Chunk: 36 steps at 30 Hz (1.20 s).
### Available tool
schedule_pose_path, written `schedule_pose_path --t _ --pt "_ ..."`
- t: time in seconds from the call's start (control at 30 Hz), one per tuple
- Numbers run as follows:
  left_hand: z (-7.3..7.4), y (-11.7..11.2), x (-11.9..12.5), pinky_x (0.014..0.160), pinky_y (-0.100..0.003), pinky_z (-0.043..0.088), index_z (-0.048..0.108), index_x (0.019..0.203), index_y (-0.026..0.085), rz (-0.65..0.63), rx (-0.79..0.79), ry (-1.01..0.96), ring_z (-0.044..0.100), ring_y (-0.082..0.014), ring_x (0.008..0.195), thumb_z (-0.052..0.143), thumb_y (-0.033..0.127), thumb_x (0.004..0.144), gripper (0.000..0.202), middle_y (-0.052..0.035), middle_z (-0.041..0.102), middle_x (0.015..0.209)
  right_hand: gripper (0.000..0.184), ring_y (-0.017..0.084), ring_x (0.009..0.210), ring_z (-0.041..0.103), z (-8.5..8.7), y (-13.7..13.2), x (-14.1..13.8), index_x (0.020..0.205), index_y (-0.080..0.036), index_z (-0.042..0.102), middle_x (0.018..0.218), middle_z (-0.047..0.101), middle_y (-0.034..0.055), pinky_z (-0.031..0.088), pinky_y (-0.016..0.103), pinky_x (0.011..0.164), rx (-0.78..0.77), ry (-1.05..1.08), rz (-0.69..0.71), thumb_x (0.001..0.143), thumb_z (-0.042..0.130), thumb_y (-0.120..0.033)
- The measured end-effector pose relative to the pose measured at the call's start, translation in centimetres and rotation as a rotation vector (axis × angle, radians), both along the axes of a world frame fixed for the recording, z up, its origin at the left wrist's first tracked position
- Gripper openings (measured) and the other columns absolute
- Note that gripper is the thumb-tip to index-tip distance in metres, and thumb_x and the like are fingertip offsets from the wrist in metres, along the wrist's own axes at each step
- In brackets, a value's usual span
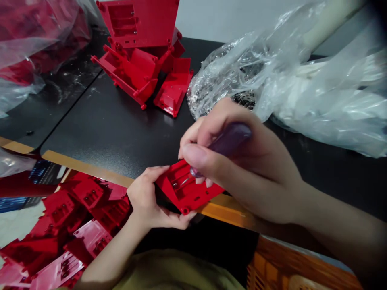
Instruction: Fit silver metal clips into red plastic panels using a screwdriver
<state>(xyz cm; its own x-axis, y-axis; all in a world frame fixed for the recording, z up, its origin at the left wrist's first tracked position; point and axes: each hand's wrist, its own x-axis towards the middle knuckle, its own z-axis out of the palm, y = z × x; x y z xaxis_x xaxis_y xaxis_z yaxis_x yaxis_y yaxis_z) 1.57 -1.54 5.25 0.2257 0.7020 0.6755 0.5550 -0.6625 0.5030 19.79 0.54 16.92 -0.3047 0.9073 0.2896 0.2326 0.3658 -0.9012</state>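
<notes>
My left hand [148, 199] grips a red plastic battery housing [193, 197] by its left end, thumb on the near side and fingers at the far side. The housing sits tilted at the table's front edge, its slotted compartment facing up. My right hand [256, 165] is closed round the dark purple handle of a screwdriver [231, 139]. Its thin metal shaft points down and left into the compartment, close to a small metal spring contact [174, 185]. Exactly what the tip touches is too small to tell. My right hand covers the housing's right part.
Several red housings [130, 72] are piled at the back of the black table [99, 125]. Clear plastic bags [326, 100] lie at the right, one with small metal parts. More housings [81, 201] fill the lower left. An orange crate [272, 266] stands below right.
</notes>
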Motion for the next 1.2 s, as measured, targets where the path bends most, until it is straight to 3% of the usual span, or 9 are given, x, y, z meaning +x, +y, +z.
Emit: schedule_pose_path --t 0.23,0.33,0.47,0.7,0.83,0.97,1.2 --pt "-0.1 0.0 0.0 0.061 -0.031 0.057 0.050 0.121 0.018 -0.002 -0.005 0.010 0.070 -0.0219 0.074 0.067 0.065 0.066 0.074 -0.0045 0.068 0.092 0.014 0.009 0.064 0.059 0.5 0.5 1.0 0.102 -0.024 0.043 0.089 0.060 -0.0028 0.051 0.023 0.056 0.020 -0.304 0.133 0.096 0.051 -0.035" --pt "-0.1 0.0 0.1 0.061 -0.032 0.057 0.050 0.120 0.017 -0.007 -0.003 -0.012 0.070 -0.0219 0.075 0.065 0.065 0.067 0.073 -0.0051 0.067 0.093 0.018 0.013 0.069 0.066 1.1 0.6 1.6 0.103 -0.028 0.047 0.091 0.066 -0.0039 0.055 0.024 0.054 -0.016 -0.447 0.134 0.094 0.051 -0.044" --pt "-0.2 0.1 0.2 0.059 -0.032 0.055 0.052 0.116 0.017 -0.005 -0.015 -0.030 0.069 -0.0215 0.072 0.066 0.064 0.065 0.071 -0.0050 0.066 0.089 0.020 0.013 0.066 0.067 1.6 0.4 2.1 0.099 -0.031 0.051 0.082 0.069 -0.0084 0.049 0.025 0.043 0.043 -0.540 0.088 0.092 0.053 -0.049" --pt "0.1 0.2 0.1 0.060 -0.031 0.055 0.052 0.116 0.017 0.002 -0.006 -0.018 0.069 -0.0207 0.072 0.064 0.066 0.066 0.071 -0.0041 0.066 0.088 0.010 0.011 0.056 0.065 1.4 0.3 1.8 0.095 -0.027 0.053 0.074 0.070 -0.0084 0.045 0.022 0.038 0.037 -0.503 0.165 0.089 0.057 -0.035" --pt "0.2 0.2 0.1 0.057 -0.031 0.056 0.050 0.115 0.018 0.001 0.005 -0.012 0.069 -0.0201 0.070 0.064 0.066 0.067 0.069 -0.0031 0.065 0.087 0.008 0.012 0.055 0.067 1.4 0.0 1.5 0.094 -0.033 0.053 0.075 0.071 -0.0110 0.047 0.024 0.036 0.009 -0.475 0.147 0.086 0.055 -0.032" --pt "0.2 0.2 0.2 0.056 -0.031 0.055 0.050 0.115 0.018 0.007 -0.003 -0.008 0.069 -0.0208 0.069 0.065 0.065 0.065 0.070 -0.0034 0.064 0.086 0.011 0.011 0.052 0.066 1.5 -0.2 1.4 0.094 -0.036 0.053 0.076 0.071 -0.0147 0.051 0.026 0.039 -0.010 -0.448 0.152 0.084 0.056 -0.034" --pt "0.1 0.1 0.2 0.057 -0.032 0.056 0.052 0.115 0.018 0.007 -0.009 -0.012 0.069 -0.0217 0.070 0.063 0.067 0.068 0.069 -0.0045 0.066 0.086 0.010 0.014 0.059 0.069 1.8 0.1 1.5 0.095 -0.035 0.050 0.080 0.072 -0.0121 0.054 0.027 0.039 0.017 -0.486 0.170 0.086 0.052 -0.032"
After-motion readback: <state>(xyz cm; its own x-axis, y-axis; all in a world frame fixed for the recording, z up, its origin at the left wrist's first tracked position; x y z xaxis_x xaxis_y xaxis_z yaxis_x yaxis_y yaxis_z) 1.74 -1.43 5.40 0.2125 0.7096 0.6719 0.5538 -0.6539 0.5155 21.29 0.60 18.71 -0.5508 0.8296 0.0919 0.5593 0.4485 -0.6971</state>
